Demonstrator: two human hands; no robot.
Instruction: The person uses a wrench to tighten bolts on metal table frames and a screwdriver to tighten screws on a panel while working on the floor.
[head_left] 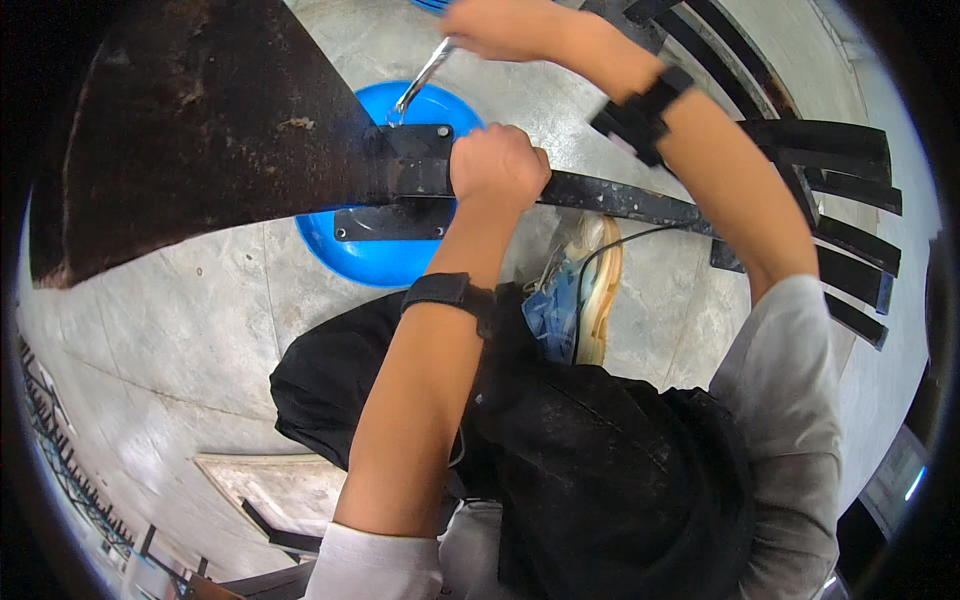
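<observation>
My left hand (500,165) is wrapped round a black metal bar (625,197) beside its bolted mounting plate. Higher up, my right hand (505,28) is closed on the end of a shiny wrench (428,75). The wrench slants down to the far edge of the black plate (425,142); whether its head sits on a bolt is hard to make out. Another plate (390,222) with bolt holes shows on the near side of the bar. Beneath both plates lies a round blue dish (372,262). A wide, dark, scuffed panel (220,110) joins the bar at the left.
Several black slats (850,150) of a metal frame stand at the right. My shoe (575,295) rests on the grey floor (170,330) below the bar. A pale board (285,490) lies at the lower left. Part of another blue item (430,4) shows at the top edge.
</observation>
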